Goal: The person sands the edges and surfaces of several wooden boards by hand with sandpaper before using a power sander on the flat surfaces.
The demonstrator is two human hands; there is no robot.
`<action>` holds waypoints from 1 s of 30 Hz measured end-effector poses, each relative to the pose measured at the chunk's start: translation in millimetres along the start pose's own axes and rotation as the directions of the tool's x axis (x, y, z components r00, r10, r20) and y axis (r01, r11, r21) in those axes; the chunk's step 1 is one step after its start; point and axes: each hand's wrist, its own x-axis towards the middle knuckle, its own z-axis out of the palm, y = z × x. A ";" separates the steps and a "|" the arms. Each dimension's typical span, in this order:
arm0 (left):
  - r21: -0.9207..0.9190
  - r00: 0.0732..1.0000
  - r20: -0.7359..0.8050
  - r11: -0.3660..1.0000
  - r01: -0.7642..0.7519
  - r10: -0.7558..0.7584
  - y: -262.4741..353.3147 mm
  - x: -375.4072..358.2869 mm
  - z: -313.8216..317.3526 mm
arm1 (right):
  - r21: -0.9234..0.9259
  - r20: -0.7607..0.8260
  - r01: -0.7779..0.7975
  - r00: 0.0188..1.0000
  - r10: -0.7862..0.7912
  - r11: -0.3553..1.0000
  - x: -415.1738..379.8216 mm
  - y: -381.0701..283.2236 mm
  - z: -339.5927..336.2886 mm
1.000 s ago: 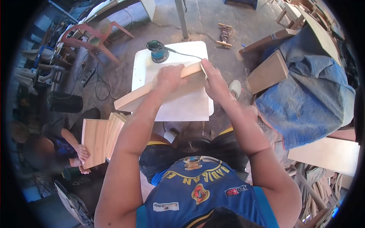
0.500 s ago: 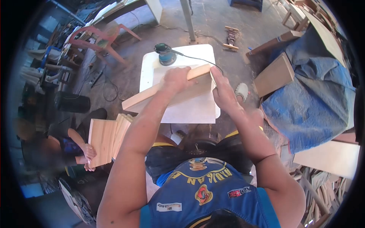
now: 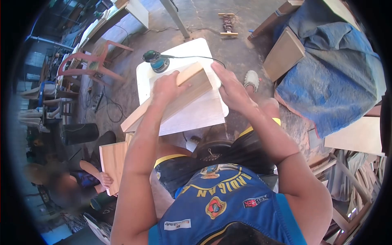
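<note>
A thick pale wooden board (image 3: 183, 90) is tilted on its edge over a white table, slanting from lower left to upper right. My left hand (image 3: 165, 87) is wrapped over its upper edge near the middle, thumb on the near face. Just right of the board's far end is my right hand (image 3: 232, 89), fingers stretched out and close together, slightly apart from the wood. Its palm side is hidden. Under the board lies a flat pale panel (image 3: 204, 112). Behind the board stands a green-blue power sander (image 3: 157, 61) with its cord trailing right.
The white table (image 3: 196, 48) stands before my knees. At left, another person's hand (image 3: 106, 179) holds wooden boards (image 3: 113, 159). A pink plastic chair (image 3: 87, 67) is at back left. At right, a blue tarp (image 3: 326, 90) covers a pile, with a wood panel (image 3: 284, 54) against it.
The view has shifted, so most things sit further left. My right hand has come away from the board's end, where it was pressed before. My left hand keeps its hold.
</note>
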 end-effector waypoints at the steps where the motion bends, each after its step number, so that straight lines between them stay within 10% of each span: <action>1: 0.009 1.000 0.002 1.000 -0.002 0.002 -0.1 -1.3 0.0 | 0.006 -0.007 -0.003 1.000 0.003 1.000 9.8 0.3 8.4; 19: 0.017 0.998 -0.034 0.999 -0.042 0.043 0.9 7.5 0.9 | -0.034 0.059 0.019 0.998 -0.017 0.999 -3.6 -2.8 1.0; 24: -0.260 0.957 -0.113 0.922 -0.288 0.267 -7.7 16.3 7.0 | 0.135 0.021 -0.125 0.992 0.123 0.983 -56.6 -5.4 -13.9; 30: -0.295 0.984 -0.034 0.939 -0.175 0.173 35.5 50.7 -0.7 | 0.130 -0.055 -0.066 0.996 0.074 0.989 -54.2 -12.7 -22.1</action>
